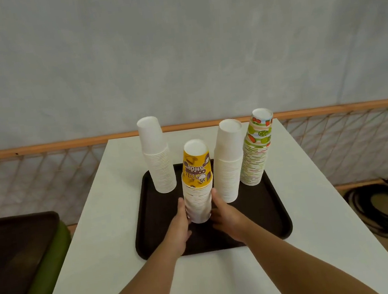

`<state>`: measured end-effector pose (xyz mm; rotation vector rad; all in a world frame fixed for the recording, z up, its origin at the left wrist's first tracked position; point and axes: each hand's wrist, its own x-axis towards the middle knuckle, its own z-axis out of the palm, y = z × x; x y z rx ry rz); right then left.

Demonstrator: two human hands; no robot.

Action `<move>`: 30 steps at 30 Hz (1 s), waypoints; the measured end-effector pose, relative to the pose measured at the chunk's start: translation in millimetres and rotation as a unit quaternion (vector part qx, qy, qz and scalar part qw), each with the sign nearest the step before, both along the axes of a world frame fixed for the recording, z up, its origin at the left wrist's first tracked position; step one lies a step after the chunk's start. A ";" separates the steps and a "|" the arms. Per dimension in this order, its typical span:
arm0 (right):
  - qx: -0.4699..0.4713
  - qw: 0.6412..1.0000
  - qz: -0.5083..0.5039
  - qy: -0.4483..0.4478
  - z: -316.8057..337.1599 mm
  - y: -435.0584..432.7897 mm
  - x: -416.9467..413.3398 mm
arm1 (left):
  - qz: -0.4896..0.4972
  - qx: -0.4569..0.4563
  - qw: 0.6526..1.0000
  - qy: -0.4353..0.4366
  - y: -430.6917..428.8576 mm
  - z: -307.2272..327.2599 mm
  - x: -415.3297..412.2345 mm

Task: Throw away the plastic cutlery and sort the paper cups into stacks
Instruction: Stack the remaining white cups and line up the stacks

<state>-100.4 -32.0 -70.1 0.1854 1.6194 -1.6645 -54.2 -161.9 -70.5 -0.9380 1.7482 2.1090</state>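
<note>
Hands: left hand (178,225) and right hand (225,216) cup the base of the yellow-topped stack (196,183), centred on tray (282,224), right white stack (229,164) just beside, left white stack (157,159) farther back, bare floor toward near rim.

Two bare forearms stretched far, left hand (179,226) and right hand (225,216) facing each other, thumbs upward, both gripping the cup stack (198,204) low between them

Four stacks, one tray
The tray (258,212) lies on the table (104,257). On the tray: the near stack (198,195) at its middle, the left stack (159,161) at its far-left corner, the right stack (230,166) right of middle, the corner stack (256,153) at its far-right corner.
</note>
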 end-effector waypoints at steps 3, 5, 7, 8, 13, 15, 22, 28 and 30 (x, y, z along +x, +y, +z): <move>0.005 1.000 -0.026 -0.008 0.6 -9.5 -12.9 | 0.005 0.014 1.000 0.011 -6.9 0.2 -13.4; 0.000 0.999 -0.045 -0.013 0.8 -16.2 -21.0 | 0.014 0.028 0.999 0.017 -13.0 -0.9 -22.6; -0.010 0.998 -0.065 -0.011 -1.7 -24.2 -29.0 | 0.019 0.040 0.999 0.023 -19.0 -3.0 -33.8; -0.012 0.997 -0.076 -0.011 -2.5 -27.4 -31.1 | 0.021 0.044 0.998 0.026 -20.9 -3.6 -37.9; -0.022 0.992 -0.125 0.010 -7.5 -40.6 -42.8 | 0.018 0.068 0.997 0.040 -30.0 -6.8 -59.5; -0.025 0.990 -0.136 0.019 -7.7 -43.6 -46.6 | 0.009 0.073 0.996 0.043 -32.2 -8.0 -66.9; -0.009 0.982 -0.178 0.062 -19.9 -52.6 -63.6 | -0.012 0.074 0.995 0.058 -35.4 -8.7 -80.8; 0.001 0.982 -0.182 0.056 -18.1 -57.7 -71.8 | -0.013 0.067 0.996 0.059 -38.6 -8.2 -87.6; 0.005 0.984 -0.172 0.052 -16.9 -58.1 -73.2 | -0.013 0.063 0.996 0.059 -39.3 -7.8 -88.7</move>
